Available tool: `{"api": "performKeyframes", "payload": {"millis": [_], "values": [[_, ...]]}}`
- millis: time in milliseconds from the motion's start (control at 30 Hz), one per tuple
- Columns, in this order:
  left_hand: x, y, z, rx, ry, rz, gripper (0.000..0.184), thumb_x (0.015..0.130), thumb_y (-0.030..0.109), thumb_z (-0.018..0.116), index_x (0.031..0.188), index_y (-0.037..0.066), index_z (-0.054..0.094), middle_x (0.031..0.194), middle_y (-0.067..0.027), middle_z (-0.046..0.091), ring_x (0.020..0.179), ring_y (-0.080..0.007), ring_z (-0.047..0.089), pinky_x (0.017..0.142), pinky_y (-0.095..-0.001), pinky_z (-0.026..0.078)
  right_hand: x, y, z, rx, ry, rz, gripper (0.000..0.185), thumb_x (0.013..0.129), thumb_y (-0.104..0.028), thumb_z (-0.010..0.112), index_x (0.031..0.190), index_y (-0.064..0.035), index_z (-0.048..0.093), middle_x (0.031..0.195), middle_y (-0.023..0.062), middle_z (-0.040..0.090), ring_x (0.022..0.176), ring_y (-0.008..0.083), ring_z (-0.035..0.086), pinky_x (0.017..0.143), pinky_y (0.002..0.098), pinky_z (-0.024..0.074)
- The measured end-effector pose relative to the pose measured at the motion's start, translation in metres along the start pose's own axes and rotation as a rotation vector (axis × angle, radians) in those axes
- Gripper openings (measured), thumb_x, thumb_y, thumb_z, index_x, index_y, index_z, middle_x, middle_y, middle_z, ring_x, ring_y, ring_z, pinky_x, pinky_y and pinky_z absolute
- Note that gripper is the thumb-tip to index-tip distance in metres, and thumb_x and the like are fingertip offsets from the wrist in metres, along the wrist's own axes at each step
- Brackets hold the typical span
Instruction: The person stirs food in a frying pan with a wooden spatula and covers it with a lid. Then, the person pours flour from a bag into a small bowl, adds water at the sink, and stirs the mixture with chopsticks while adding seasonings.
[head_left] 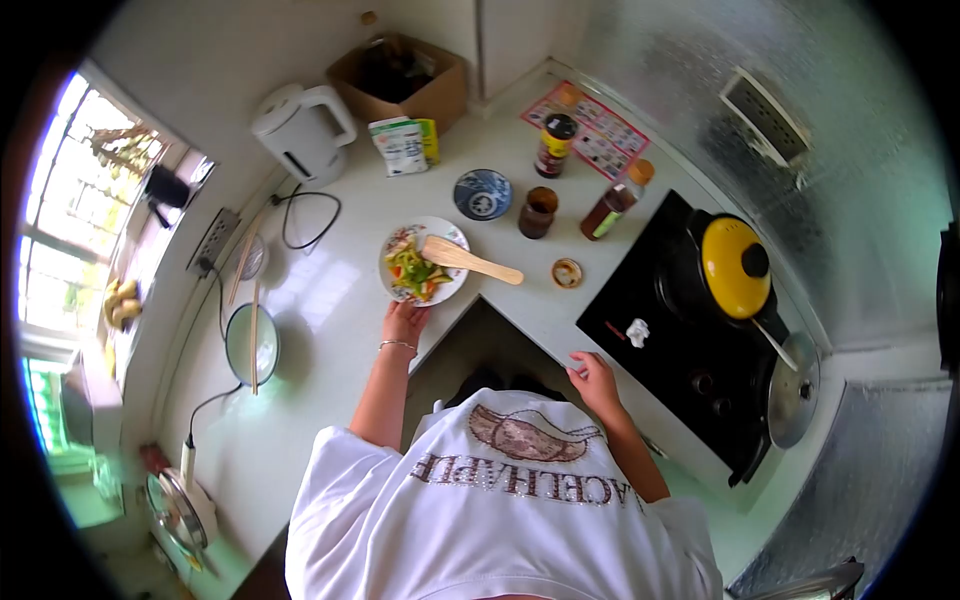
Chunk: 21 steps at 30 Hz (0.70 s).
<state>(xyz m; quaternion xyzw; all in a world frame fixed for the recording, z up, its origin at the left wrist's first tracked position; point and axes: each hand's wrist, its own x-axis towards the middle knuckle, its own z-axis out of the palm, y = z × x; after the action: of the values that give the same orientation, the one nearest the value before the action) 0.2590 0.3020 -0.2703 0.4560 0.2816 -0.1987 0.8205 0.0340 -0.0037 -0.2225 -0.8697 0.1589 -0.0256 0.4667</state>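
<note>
My left hand (pixel 405 325) is at the near rim of a flowered plate (pixel 451 288), its fingertips at or under the rim. Chopped green, yellow and red food (pixel 412 272) lies on the plate, and a wooden spatula (pixel 473 262) rests across it, its handle pointing right past the rim. My right hand (pixel 594 380) is by the counter's front edge, left of the black stove, fingers curled together; whether anything small is between them cannot be made out. Behind the plate stand a blue patterned bowl (pixel 483 195) and an open dark jar (pixel 537 213); a jar lid (pixel 566 273) lies nearer.
A yellow-lidded pot (pixel 735 265) and crumpled white tissue (pixel 637 333) are on the black stove (pixel 640 280). Sauce bottles (pixel 613 208) stand behind. Leftward are a kettle (pixel 302 135), its cord, a bowl with chopsticks (pixel 252 345) and a small cooker (pixel 185 508).
</note>
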Motion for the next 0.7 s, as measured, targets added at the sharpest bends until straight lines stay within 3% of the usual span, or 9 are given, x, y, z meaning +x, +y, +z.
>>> {"api": "performKeyframes", "payload": {"millis": [200, 433, 500, 567, 700], "values": [[-0.042, 0.007, -0.013, 0.072, -0.007, -0.070, 0.035, 0.092, 0.020, 0.041, 0.123, 0.003, 0.037, 0.112, -0.0201, 0.055, 0.099, -0.0289, 0.058, 0.083, -0.0364, 0.049, 0.009, -0.011, 0.007, -0.025, -0.114, -0.051, 0.024, 0.075, -0.007, 0.065, 0.098, -0.0010, 0.059, 0.093, 0.0101, 0.059, 0.065, 0.0175, 0.057, 0.057, 0.0275, 0.0482], [-0.137, -0.021, -0.060, 0.064, -0.003, -0.136, 0.033, 0.093, 0.024, 0.041, 0.118, 0.003, 0.044, 0.114, -0.0181, 0.056, 0.102, -0.0270, 0.057, 0.087, -0.0373, 0.046, 0.045, -0.046, 0.034, 0.108, -0.315, -0.208, 0.021, 0.078, -0.007, 0.063, 0.098, -0.0015, 0.059, 0.084, 0.0085, 0.060, 0.065, 0.0141, 0.057, 0.058, 0.0268, 0.0483], [-0.169, -0.038, -0.083, 0.068, -0.017, -0.112, 0.031, 0.093, 0.024, 0.042, 0.116, 0.004, 0.046, 0.112, -0.0162, 0.057, 0.101, -0.0260, 0.057, 0.086, -0.0370, 0.046, 0.079, -0.041, 0.049, 0.225, -0.322, -0.063, 0.019, 0.083, -0.012, 0.061, 0.098, -0.0012, 0.059, 0.082, 0.0058, 0.060, 0.068, 0.0116, 0.058, 0.063, 0.0252, 0.0479], [-0.196, -0.055, -0.109, 0.069, 0.037, -0.099, 0.031, 0.093, 0.025, 0.042, 0.115, 0.004, 0.047, 0.111, -0.0154, 0.058, 0.101, -0.0251, 0.058, 0.085, -0.0363, 0.047, 0.123, -0.081, 0.047, 0.609, -0.298, 0.131, 0.020, 0.088, -0.017, 0.056, 0.099, 0.0001, 0.056, 0.084, 0.0061, 0.059, 0.072, 0.0128, 0.058, 0.070, 0.0249, 0.0483], [-0.236, -0.086, -0.168, 0.019, 0.175, -0.141, 0.031, 0.093, 0.027, 0.042, 0.113, 0.005, 0.048, 0.110, -0.0150, 0.059, 0.099, -0.0249, 0.059, 0.083, -0.0355, 0.048, 0.228, -0.105, 0.090, 1.182, -0.232, 0.520, 0.028, 0.092, -0.018, 0.047, 0.107, 0.0066, 0.044, 0.092, 0.0148, 0.055, 0.081, 0.0232, 0.057, 0.076, 0.0290, 0.0520]]}}
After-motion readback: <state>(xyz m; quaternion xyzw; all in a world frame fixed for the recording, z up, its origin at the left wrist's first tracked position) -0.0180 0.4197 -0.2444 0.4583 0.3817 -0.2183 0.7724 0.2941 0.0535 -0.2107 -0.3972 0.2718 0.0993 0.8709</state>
